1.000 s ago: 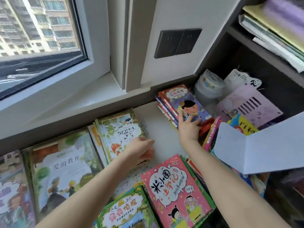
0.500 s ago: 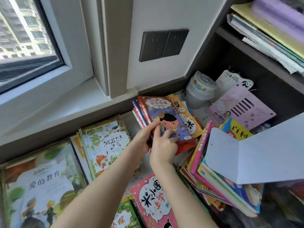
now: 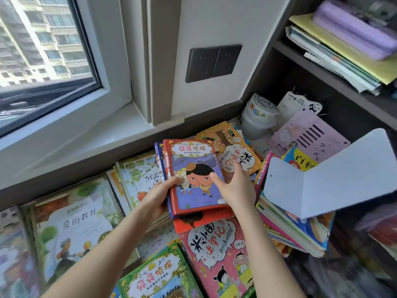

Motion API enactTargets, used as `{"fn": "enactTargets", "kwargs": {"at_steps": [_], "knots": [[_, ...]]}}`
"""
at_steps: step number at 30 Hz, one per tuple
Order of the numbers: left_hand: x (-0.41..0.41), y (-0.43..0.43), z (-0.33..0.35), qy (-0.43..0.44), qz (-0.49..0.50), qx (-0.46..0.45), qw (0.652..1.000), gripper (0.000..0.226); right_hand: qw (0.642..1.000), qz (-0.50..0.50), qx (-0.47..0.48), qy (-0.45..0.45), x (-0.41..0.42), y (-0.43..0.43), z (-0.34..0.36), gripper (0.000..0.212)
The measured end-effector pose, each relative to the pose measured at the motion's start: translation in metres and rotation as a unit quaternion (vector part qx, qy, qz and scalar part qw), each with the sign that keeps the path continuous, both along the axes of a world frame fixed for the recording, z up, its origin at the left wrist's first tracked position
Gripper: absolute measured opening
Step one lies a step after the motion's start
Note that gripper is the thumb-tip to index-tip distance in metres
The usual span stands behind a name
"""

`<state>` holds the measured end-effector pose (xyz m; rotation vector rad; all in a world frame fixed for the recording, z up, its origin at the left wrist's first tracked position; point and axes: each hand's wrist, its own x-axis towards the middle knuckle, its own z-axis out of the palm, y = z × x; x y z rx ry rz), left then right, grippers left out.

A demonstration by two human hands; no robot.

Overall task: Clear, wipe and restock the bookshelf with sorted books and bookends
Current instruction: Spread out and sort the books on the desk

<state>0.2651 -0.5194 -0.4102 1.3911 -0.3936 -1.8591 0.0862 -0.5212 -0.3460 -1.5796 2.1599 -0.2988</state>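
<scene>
The left hand (image 3: 159,196) is clamped on the left edge of a small pile of books (image 3: 160,160). Its thumb lies on the purple book (image 3: 197,194) on top, and its other fingers go under, out of sight. I think it holds them this way so the books stay together as one bunch.

The right hand (image 3: 236,188) holds nothing. Its fingers (image 3: 212,176) are straight and spread apart. One fingertip touches the purple cover, and the others reach over an orange book (image 3: 234,151) lying just past them. It may be keeping the pile from sliding, or going for the orange book. I cannot tell which.

Just right of the right hand, a white bookend (image 3: 322,186) sits on a leaning heap of books (image 3: 290,224). Below the right wrist lies a pink book (image 3: 217,250), and nearer the person a green book (image 3: 154,274). Left of the left hand, big picture books (image 3: 79,222) lie flat, side by side. Books that look alike lie close together, so this looks like sorting.

The bookshelf (image 3: 322,78) is up and to the right of the right hand. Its lower space holds a tub (image 3: 257,115) and a pink board with slots (image 3: 309,136). Its top board holds papers (image 3: 343,61) and a purple case (image 3: 354,29). So I think the shelf is not cleared yet, and wiping comes later.
</scene>
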Motion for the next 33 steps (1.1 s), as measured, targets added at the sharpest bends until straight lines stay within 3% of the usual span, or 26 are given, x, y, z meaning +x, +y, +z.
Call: {"fn": "enactTargets", "kwargs": {"at_steps": [2,4,5,7,8,11,13,15,20,25,28,33], "knots": [[0.014,0.023,0.007,0.018,-0.005,0.008,1.000,0.015,0.994,-0.008,0.058,-0.094,0.003,0.007,0.000,0.095],[0.031,0.046,0.012,0.041,-0.016,0.006,0.999,0.031,0.974,-0.017,0.092,-0.206,0.012,0.020,0.004,0.097],[0.040,0.056,0.015,0.047,-0.020,0.007,0.999,0.045,0.962,-0.018,0.096,-0.256,0.017,0.027,0.008,0.091],[0.057,0.073,0.022,0.064,-0.022,0.009,0.998,0.064,0.937,-0.009,0.066,-0.343,0.030,0.042,0.013,0.055],[0.065,0.081,0.028,0.068,-0.020,0.000,0.997,0.064,0.929,0.003,0.046,-0.366,0.038,0.050,0.016,0.041],[0.088,0.106,0.046,0.075,0.012,-0.037,0.996,0.061,0.927,0.074,0.003,-0.368,0.061,0.073,0.029,0.041],[0.106,0.122,0.055,0.111,0.042,-0.057,0.991,0.075,0.912,0.105,0.003,-0.396,0.076,0.085,0.034,0.037],[0.125,0.142,0.062,0.121,0.059,-0.069,0.989,0.081,0.898,0.106,0.012,-0.428,0.089,0.101,0.042,0.033],[0.162,0.197,0.079,0.105,0.058,-0.104,0.987,0.070,0.845,0.117,0.091,-0.513,0.108,0.142,0.043,0.029],[0.194,0.261,0.077,0.079,0.066,-0.107,0.989,0.073,0.828,0.136,0.142,-0.526,0.137,0.183,0.035,0.029],[0.204,0.291,0.071,0.061,0.099,-0.103,0.988,0.068,0.852,0.125,0.163,-0.481,0.153,0.200,0.028,0.023],[0.212,0.321,0.068,0.002,0.168,-0.095,0.981,0.029,0.894,0.094,0.202,-0.389,0.166,0.222,0.005,0.034]]}}
